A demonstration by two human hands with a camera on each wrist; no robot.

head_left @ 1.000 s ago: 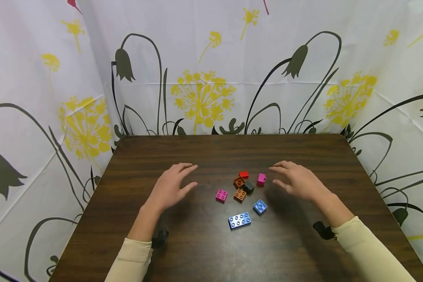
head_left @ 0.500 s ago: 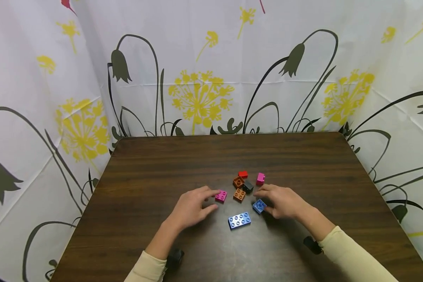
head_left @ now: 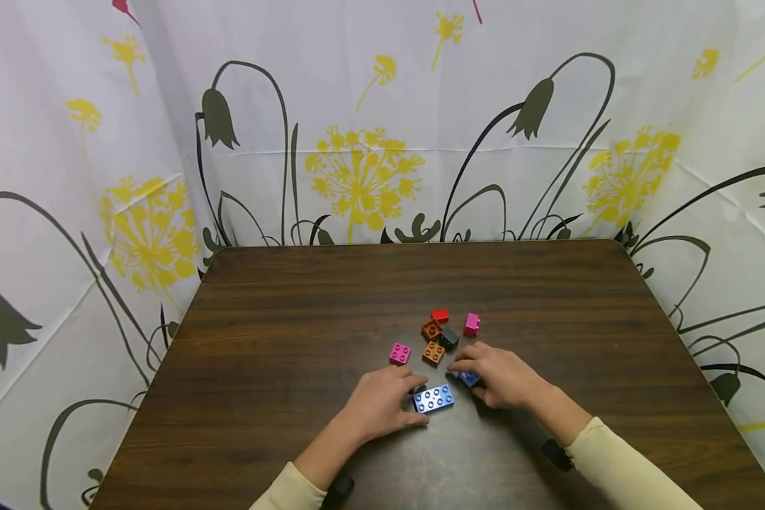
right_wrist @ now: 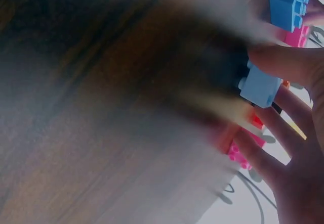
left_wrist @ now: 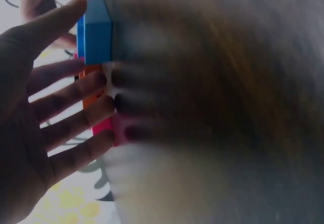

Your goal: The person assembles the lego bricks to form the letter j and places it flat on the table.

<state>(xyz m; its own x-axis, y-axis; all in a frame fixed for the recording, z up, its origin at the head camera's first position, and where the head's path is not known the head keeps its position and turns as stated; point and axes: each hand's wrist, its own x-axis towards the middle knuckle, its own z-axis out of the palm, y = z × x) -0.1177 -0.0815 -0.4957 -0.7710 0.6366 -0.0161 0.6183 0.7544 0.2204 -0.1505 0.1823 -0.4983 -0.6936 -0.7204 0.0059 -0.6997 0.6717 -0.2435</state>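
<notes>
My left hand (head_left: 379,405) reaches around the left end of a long light-blue toy building brick (head_left: 436,399), which lies studs up. In the left wrist view its thumb and index finger flank this blue brick (left_wrist: 98,34), and the other fingers are spread. My right hand (head_left: 500,375) pinches a small square blue brick (head_left: 468,379), mostly covered by the fingers in the head view. The right wrist view shows the small blue brick (right_wrist: 260,86) between thumb and index finger, its studs facing the table.
Behind the hands lie a pink brick (head_left: 399,353), an orange-brown brick (head_left: 433,353), a darker brown one (head_left: 431,329), a black brick (head_left: 449,338), a red brick (head_left: 440,315) and a second pink brick (head_left: 472,324). The dark wooden table (head_left: 293,304) ends at a flowered curtain (head_left: 370,85).
Both hands have come down and inward from above the table. The left went past the pink brick to the long blue brick; the right closed around the small blue brick.
</notes>
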